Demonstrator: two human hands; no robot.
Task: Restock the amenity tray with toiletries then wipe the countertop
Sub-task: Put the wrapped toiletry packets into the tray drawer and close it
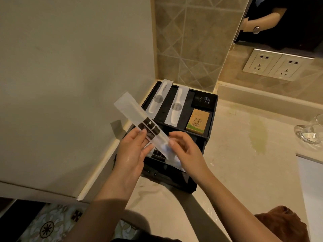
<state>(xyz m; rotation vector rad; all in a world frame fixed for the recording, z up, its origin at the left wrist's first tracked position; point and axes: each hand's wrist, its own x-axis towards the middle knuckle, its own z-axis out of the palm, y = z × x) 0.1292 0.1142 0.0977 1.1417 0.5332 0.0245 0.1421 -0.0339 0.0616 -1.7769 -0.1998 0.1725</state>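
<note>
A black amenity tray (212,117) stands in the counter's corner against the wall. Two white combs in clear sleeves (158,98) (177,106), a small black box (203,100) and a yellow soap box (197,122) lie in its upper level. Above the tray's front I hold a long translucent toothbrush packet (139,123) with a dark checked label, tilted up to the left. My left hand (130,154) pinches it near the label; my right hand (185,149) grips its lower end. More packets (158,155) lie in the lower level beneath my hands.
The beige countertop (236,163) has a yellowish wet streak (258,135). A clear glass (309,133) stands at the right edge, and a brown cloth (283,224) lies at the front right. Wall sockets (276,65) sit under the mirror. A white sink rim (311,180) shows at right.
</note>
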